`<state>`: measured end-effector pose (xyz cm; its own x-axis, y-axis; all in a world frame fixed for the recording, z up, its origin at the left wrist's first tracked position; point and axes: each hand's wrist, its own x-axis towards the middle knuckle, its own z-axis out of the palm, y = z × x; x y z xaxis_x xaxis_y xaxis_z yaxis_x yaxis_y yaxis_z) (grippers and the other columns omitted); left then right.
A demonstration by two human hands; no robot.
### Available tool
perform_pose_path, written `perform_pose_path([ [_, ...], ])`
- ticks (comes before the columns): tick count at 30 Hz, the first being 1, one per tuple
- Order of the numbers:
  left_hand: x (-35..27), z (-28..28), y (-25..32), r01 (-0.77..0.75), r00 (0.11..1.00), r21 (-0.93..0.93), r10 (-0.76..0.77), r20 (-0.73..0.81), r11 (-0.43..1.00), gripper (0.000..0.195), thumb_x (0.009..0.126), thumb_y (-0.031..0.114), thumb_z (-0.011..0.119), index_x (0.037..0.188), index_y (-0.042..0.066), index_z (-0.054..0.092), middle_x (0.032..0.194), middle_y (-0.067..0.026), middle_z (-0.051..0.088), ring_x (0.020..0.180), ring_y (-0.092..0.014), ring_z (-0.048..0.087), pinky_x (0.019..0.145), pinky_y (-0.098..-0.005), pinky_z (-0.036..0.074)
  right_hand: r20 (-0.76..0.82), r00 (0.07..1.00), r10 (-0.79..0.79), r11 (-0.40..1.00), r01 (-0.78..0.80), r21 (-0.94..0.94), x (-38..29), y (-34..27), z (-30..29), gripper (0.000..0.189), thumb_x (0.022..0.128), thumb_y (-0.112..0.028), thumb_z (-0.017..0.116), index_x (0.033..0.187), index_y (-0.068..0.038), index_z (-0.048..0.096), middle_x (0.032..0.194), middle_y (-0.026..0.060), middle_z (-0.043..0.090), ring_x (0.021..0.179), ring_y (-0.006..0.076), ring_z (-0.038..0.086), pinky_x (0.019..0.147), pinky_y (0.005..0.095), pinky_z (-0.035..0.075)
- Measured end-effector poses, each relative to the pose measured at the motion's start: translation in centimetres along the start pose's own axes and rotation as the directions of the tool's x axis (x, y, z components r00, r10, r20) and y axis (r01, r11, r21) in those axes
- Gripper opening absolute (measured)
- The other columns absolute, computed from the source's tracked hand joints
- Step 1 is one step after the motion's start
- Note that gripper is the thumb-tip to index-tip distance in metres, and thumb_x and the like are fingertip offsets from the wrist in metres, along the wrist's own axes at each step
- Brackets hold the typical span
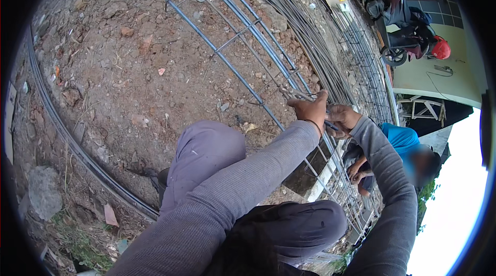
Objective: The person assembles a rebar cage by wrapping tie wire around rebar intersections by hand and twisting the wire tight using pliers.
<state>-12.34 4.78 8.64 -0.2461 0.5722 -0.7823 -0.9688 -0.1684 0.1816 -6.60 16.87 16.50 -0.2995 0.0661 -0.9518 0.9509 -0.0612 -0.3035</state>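
Note:
A long reinforcing-steel cage [232, 65] of bluish bars and thin square stirrups runs diagonally before me, above the soil. My left hand [310, 110] is closed at the cage around a dull metal piece [297, 93], near a stirrup. Whether that piece is a tool or a bar end, I cannot tell. Right beside it, my right hand [343, 119] has its fingers curled around a dark rod-like piece [330, 125] by the cage bars. My fingers partly hide both pieces.
Loose steel rods [306, 36] lie beyond the cage, with further cages [364, 59] behind. A person in a blue shirt [399, 136] crouches at right, hands at the bars. Another person is by a motorcycle [395, 53]. Curved dark bars [58, 121] cross the rubble-strewn soil [128, 74] at left.

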Motion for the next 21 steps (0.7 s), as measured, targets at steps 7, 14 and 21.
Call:
perform_pose_path([
  [7,-2.0,-1.8,-0.4,-0.504,0.756,0.253,0.281,0.591,0.826,0.087,0.088,0.022,0.072,0.150,-0.002,0.015,0.129,-0.0192,0.052,0.114,-0.021,0.054,0.094,-0.0343,0.048,-0.449,0.778,-0.440,0.692,0.612,0.383,-1.5,9.2,8.8,0.031,0.096,-0.025,0.060,0.093,0.006,0.063,0.062,0.0102,0.061,0.041,0.0161,0.053,0.037,0.0273,0.041],
  [14,-4.2,0.1,-2.0,-0.264,0.209,0.087,-0.031,0.977,0.961,0.057,0.097,0.026,0.059,0.147,0.017,0.032,0.142,-0.0080,0.043,0.130,-0.027,0.046,0.108,-0.0482,0.042,-0.515,0.699,-0.497,0.558,0.712,0.427,-11.9,12.3,12.1,0.036,0.100,-0.025,0.053,0.093,0.009,0.064,0.059,0.0091,0.059,0.040,0.0142,0.053,0.038,0.0236,0.042],
  [21,-9.1,1.4,-7.6,0.222,-0.082,0.178,-0.163,0.983,0.959,0.056,0.094,0.002,0.057,0.146,0.010,0.038,0.141,-0.0135,0.049,0.126,-0.031,0.053,0.105,-0.0482,0.049,-0.645,0.598,-0.476,0.583,0.763,0.278,-22.5,15.4,19.2,0.035,0.102,-0.017,0.045,0.091,0.012,0.060,0.054,0.0138,0.058,0.036,0.0146,0.054,0.033,0.0218,0.044],
])
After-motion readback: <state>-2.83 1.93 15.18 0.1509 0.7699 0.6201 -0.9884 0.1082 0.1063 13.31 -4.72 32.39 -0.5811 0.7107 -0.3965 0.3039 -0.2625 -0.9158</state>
